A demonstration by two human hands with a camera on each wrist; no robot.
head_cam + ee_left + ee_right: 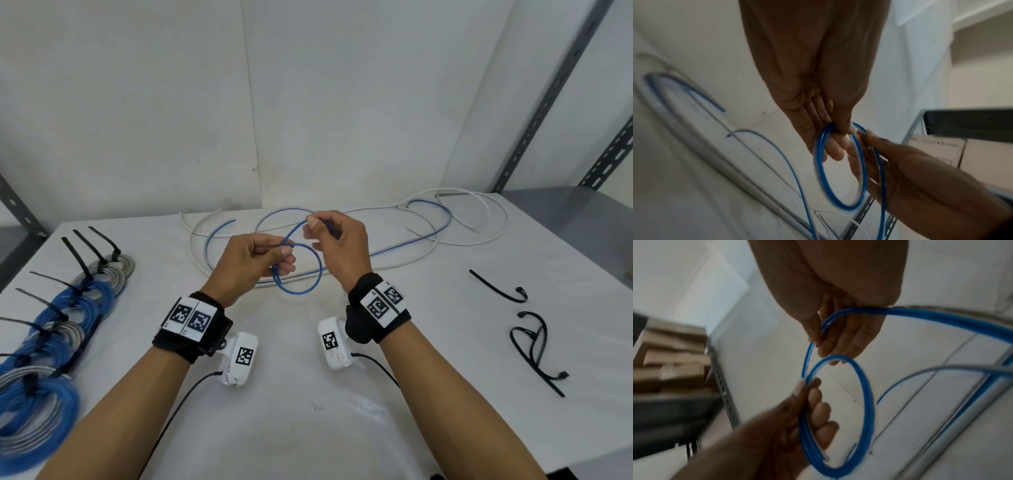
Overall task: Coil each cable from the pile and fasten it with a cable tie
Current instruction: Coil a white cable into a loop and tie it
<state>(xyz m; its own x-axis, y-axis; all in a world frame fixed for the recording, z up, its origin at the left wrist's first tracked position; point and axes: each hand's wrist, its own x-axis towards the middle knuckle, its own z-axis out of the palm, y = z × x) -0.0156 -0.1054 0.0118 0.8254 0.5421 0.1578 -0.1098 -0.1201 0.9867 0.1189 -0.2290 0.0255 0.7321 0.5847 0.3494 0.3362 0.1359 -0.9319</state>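
- Nearest to where the person stands, two bare forearms reach out over the white cloth-covered worktop (308,428), each wrist wrapped in a black band with square black-and-white markers and a small white camera pod hanging under it.
- The left hand (251,262) has its grip pinched, thumb against curled fingers, on the blue cable (301,291), at the spot where a single round loop closes on itself.
- That loop hangs just above the cloth, roughly circular, smooth and glossy like thin plastic tubing; in the left wrist view it is blurred.
- The right hand (337,245) pinches the same cable a little higher and farther back, fingers curled round it, with the strand running between the two hands.
- From the right hand the cable trails away to the far side of the worktop, where its long run lies mostly left to right among the loose cables (428,219), thin white and blue strands in broad, slack curves.
- At the left edge lies a row of finished coils (51,342), blue and greyish, each cinched by a black tie with a stiff tail sticking up.
- At the right, well apart from the hands, lie loose black cable ties (534,342), narrow, curled strips flat on the cloth.
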